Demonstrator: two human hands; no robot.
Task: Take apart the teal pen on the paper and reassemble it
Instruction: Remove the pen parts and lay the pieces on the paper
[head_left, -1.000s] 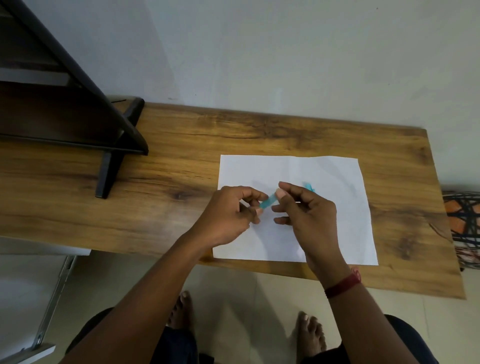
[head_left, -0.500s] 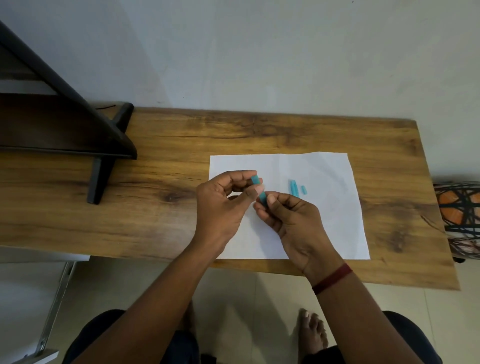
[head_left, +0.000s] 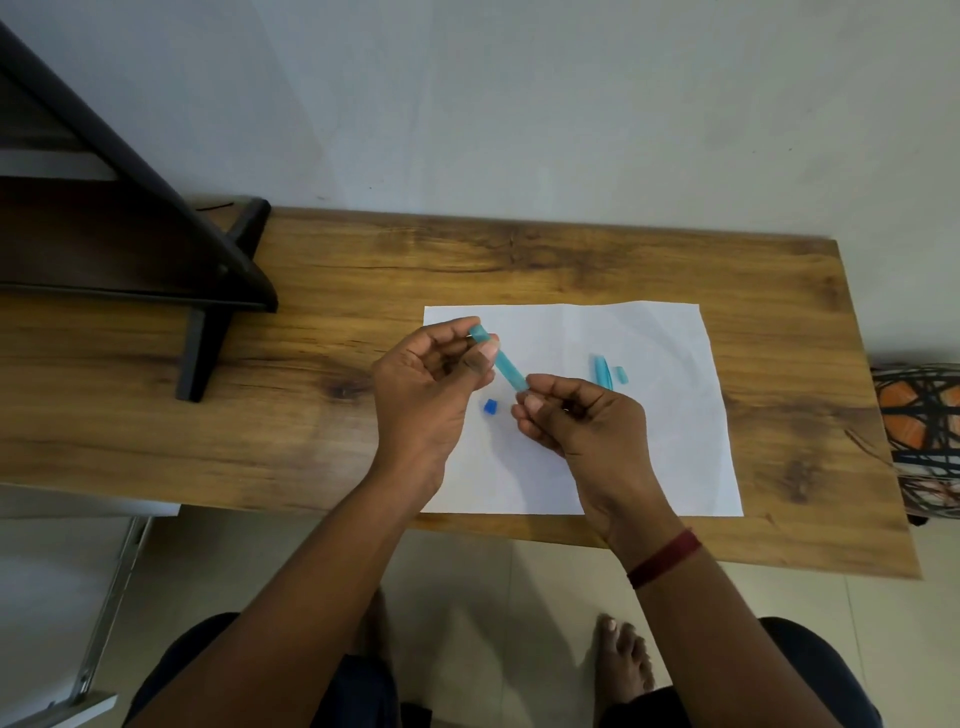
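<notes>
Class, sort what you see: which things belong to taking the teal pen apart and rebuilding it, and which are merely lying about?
Part of the job: teal barrel, pinched between left hand and right hand; small blue piece, long teal piece and short teal piece on the paper.
Just lying about: black shelf stand; orange-and-black woven object beside the table.

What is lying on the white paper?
A small blue piece, a long teal piece and a short teal bit. The left hand and right hand, holding the pen barrel, hide part of the sheet.
</notes>
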